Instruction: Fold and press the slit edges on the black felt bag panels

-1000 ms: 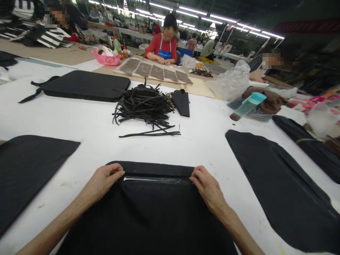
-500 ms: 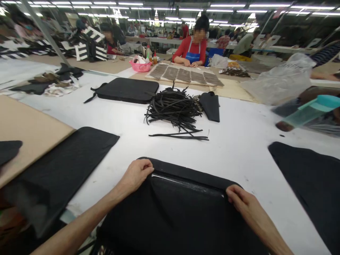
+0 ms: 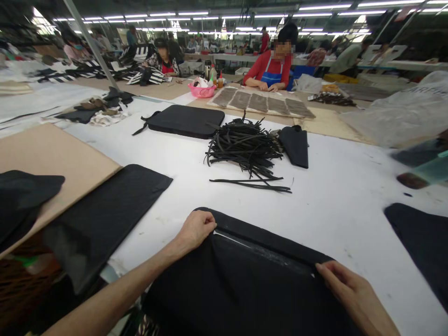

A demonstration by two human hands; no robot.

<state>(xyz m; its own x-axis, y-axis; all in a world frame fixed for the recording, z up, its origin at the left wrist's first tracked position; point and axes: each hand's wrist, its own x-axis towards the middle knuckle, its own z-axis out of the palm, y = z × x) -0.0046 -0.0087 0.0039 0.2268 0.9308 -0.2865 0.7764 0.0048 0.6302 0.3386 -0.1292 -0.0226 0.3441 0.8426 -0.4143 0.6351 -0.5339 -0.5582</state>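
A large black fabric panel [image 3: 273, 294] with rounded corners lies before me, its near part hanging over the table's front edge. Along its far side runs a folded band, and a pale, shiny streak shows just below that band. My left hand [image 3: 200, 228] pinches the band near its left corner. At the right end, the fingers of my right hand [image 3: 345, 282] close on the same band. A narrow dark strip [image 3: 224, 275] slants down the panel from near my left fingers. Beyond the panel, several thin black strips [image 3: 250, 184] lie loose on the white tabletop [image 3: 189, 191].
Farther back sit a heap of black strips [image 3: 245, 144], a padded black panel [image 3: 185, 120] and a small dark piece [image 3: 295, 145]. Black sheets [image 3: 119, 210] lie left, and another black piece [image 3: 420, 242] right. A person in red [image 3: 268, 70] works across the table, near a pink basket [image 3: 202, 89].
The view has swung left, so everything appears shifted to the right. Both hands keep their hold at the two ends of the band.
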